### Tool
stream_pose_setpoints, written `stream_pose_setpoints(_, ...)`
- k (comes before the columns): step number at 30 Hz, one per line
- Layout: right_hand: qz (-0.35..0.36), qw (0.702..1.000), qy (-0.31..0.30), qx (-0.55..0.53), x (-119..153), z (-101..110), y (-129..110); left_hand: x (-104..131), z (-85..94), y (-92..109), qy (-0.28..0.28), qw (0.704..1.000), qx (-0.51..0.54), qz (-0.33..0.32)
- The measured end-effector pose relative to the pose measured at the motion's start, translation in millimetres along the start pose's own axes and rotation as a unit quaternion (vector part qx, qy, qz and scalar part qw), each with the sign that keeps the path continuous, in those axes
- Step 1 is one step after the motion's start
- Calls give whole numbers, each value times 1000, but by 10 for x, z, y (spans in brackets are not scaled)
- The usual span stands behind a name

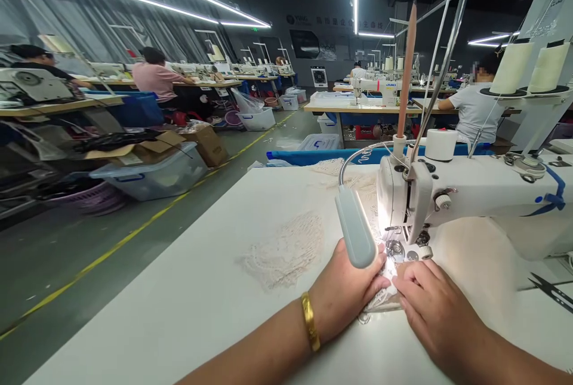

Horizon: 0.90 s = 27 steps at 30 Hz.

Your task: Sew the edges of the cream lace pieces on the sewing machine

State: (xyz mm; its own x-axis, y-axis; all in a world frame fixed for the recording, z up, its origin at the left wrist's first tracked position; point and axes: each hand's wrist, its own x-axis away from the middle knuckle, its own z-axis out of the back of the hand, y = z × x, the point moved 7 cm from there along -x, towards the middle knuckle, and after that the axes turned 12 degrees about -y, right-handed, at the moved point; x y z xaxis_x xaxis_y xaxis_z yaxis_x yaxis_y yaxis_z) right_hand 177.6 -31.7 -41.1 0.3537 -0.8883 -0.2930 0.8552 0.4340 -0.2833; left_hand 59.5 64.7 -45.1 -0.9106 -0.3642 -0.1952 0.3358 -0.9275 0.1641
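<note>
A strip of white lace fabric (384, 296) lies under the needle area of a white sewing machine (470, 185). My left hand (347, 283), with a gold bracelet (310, 320) at the wrist, holds the lace from the left, thumb against forefinger side. The grey lamp head (357, 230) covers part of its fingers. On the right of the lace, my right hand (432, 298) has its fingers curled and pinched at the fabric edge, close to the presser foot. Another lace piece (290, 248) rests flat on the white table (210, 295) to the left.
Black thread snips (553, 292) lie at the right edge. A pencil (407, 68) stands upright on the machine, and thread cones (513, 65) sit behind it. Plastic bins (156, 173) line the aisle at left. Other people sit at machines around the room.
</note>
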Motion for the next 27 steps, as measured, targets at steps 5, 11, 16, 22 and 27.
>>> stream_pose_setpoints(5,11,1000,17,5,2,18,-24,3,10,40,9,1000,-1,-8)
stream_pose_setpoints(11,7,1000,12,8,-7,30,-23,-16,133,95,25,1000,1,-1)
stream_pose_setpoints(16,1,1000,-4,3,-19,44,-19,-19,181,124,16,1000,3,15)
stream_pose_setpoints(22,-4,1000,-16,19,-33,16,9,31,234,288,35,999,16,-37)
stream_pose_setpoints(27,-18,999,-34,32,-50,-13,50,41,267,317,49,997,10,-53)
